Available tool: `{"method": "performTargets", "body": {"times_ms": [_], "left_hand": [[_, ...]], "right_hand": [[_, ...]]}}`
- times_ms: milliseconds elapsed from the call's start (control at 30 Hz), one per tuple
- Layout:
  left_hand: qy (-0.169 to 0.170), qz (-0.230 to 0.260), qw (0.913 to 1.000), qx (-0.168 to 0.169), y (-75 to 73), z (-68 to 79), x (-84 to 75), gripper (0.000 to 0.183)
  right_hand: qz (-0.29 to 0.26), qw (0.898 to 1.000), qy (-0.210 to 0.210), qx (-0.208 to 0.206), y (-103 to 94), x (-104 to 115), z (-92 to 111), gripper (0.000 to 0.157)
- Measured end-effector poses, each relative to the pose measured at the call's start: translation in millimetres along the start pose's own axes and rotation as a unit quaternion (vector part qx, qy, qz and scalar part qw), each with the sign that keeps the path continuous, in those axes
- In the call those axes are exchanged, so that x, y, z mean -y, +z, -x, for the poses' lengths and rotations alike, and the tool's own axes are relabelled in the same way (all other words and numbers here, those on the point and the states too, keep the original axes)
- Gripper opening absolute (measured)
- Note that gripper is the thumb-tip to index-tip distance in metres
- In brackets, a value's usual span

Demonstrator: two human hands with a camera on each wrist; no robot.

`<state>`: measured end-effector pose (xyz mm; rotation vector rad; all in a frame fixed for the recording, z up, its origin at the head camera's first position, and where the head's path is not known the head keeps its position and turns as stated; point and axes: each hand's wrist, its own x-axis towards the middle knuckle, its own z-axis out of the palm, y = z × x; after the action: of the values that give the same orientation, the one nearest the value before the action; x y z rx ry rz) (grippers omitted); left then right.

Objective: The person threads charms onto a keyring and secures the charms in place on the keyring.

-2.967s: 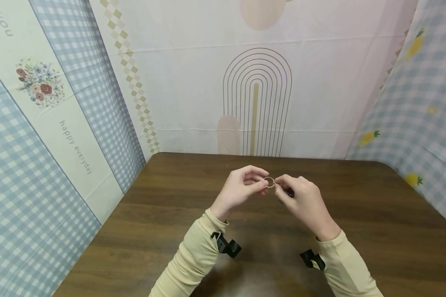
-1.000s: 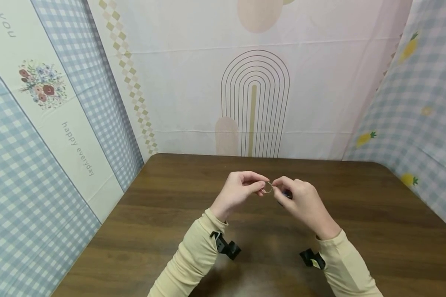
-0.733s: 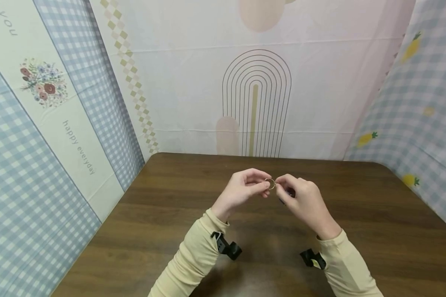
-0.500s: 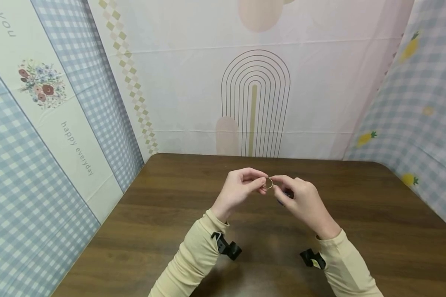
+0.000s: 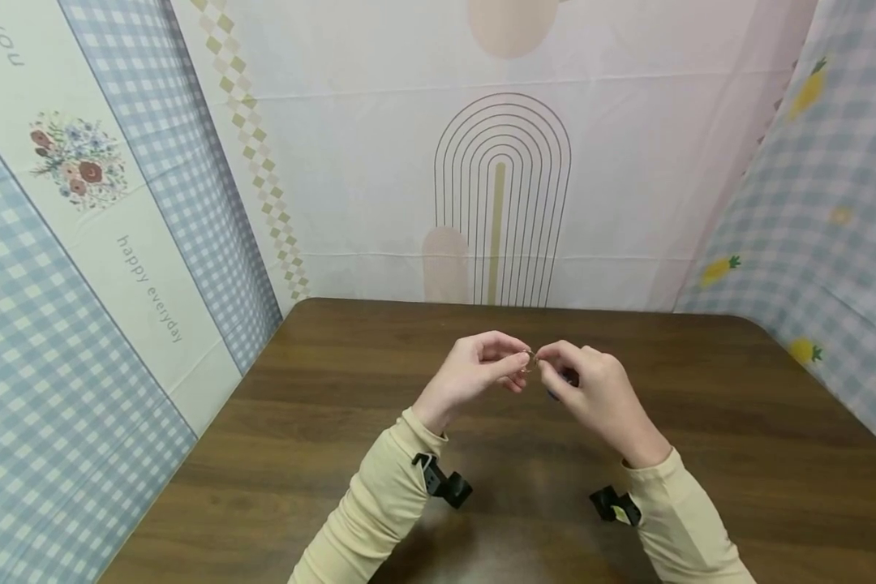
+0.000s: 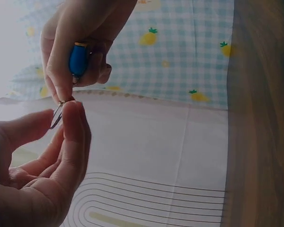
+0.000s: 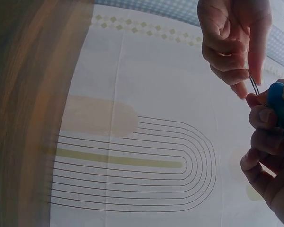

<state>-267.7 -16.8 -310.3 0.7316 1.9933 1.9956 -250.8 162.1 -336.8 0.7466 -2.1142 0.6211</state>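
Both hands meet at a keychain raised above the brown table [image 5: 321,438]. My left hand [image 5: 470,371] pinches its thin metal split ring [image 6: 57,116] between thumb and fingers. On the ring's right side, the thumb and index fingertip of my right hand [image 5: 591,388] pinch the ring's edge or the link there. A blue charm [image 6: 78,60] with a yellow band hangs under the right palm, partly hidden by the curled fingers. The right wrist view shows more of this blue charm [image 7: 278,100], with yellow spots, against the right fingers. The ring appears nearly edge-on there.
Behind the table hangs a pale cloth [image 5: 380,178] printed with arches. Blue checked cloths [image 5: 190,162] stand at the left and right sides. Each sleeve carries a black wrist mount [image 5: 445,483].
The ring has turned between the fingers and now looks narrower from above. Half a second ago the right index finger reached over its top; now it is drawn back toward the thumb.
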Motion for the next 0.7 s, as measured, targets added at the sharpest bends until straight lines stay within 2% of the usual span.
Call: {"method": "performTargets", "body": {"times_ms": [100, 400, 567, 700], "left_hand": [[0.001, 0.003, 1.0, 0.004, 0.7, 0.2, -0.3, 0.023], [0.026, -0.004, 0.9994, -0.022, -0.4, 3.2, 0.4, 0.02], [0.027, -0.017, 0.9994, -0.016, -2.2, 5.3, 0.5, 0.019], [0.023, -0.028, 0.9993, 0.001, -4.6, 2.6, 9.4, 0.019]], "right_hand": [[-0.006, 1.0, 0.006, 0.0, -0.3, -0.5, -0.1, 0.014], [-0.009, 1.0, 0.002, -0.003, 1.5, 4.4, 0.5, 0.014], [-0.015, 1.0, -0.004, -0.008, 2.6, 9.0, 1.1, 0.014], [-0.012, 1.0, -0.008, -0.009, 2.7, 11.7, 3.0, 0.015]]}}
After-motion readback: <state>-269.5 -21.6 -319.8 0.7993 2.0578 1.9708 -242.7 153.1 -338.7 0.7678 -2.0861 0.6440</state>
